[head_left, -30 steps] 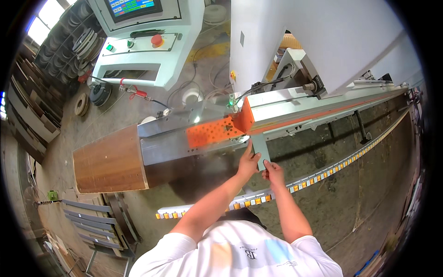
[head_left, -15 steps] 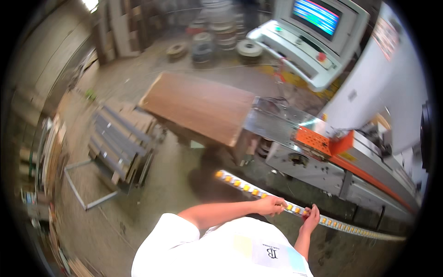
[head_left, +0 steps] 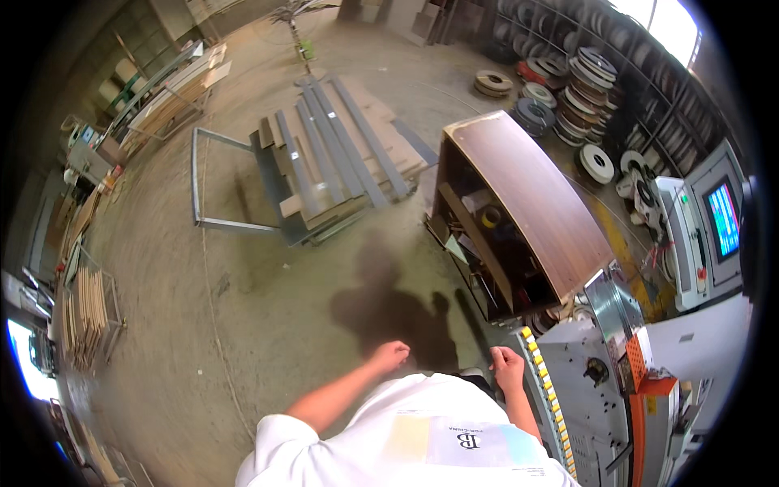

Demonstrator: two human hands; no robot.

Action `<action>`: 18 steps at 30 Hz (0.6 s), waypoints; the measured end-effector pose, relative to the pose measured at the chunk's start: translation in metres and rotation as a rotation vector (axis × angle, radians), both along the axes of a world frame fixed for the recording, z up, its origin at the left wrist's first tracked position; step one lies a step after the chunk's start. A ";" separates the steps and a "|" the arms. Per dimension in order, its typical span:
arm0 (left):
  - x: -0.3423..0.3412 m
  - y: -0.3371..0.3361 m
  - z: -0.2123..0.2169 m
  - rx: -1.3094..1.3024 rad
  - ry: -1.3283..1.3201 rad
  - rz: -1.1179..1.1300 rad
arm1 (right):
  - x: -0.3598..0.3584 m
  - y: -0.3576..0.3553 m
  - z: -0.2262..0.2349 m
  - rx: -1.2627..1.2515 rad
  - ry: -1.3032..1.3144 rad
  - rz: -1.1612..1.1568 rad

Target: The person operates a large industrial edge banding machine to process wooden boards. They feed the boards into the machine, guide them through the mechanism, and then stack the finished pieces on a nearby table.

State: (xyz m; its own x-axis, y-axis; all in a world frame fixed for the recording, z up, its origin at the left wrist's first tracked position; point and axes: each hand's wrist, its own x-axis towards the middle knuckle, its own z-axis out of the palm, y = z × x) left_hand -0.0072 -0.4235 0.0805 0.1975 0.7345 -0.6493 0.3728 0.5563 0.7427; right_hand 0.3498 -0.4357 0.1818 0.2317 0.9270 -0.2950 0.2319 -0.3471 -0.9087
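My left hand (head_left: 391,355) is held over the concrete floor in front of my body, its fingers curled in with nothing visible in them. Further right, my right hand (head_left: 507,365) has its fingers bent and drawn together, and no object shows in it. Just to the right of that hand runs a long white roller rail (head_left: 542,375) with a row of yellow rollers, along the side of a pale machine (head_left: 572,365). A gap shows between the right fingers and the rail.
Ahead stands a brown wooden cabinet (head_left: 531,191), open-sided with items inside. Left of it, a wheeled cart (head_left: 288,223) carries boards and grey strips (head_left: 333,138). Edging rolls (head_left: 584,89) are stacked at the back right. A control panel (head_left: 690,235) with a lit screen stands right.
My view has swung to the left. Both hands have come away from the roller rail, which now lies at my right side, and they are further apart.
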 end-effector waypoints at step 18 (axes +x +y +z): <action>-0.148 0.040 -0.094 -0.091 0.045 0.429 | -0.159 0.315 -0.132 -0.326 -0.355 0.636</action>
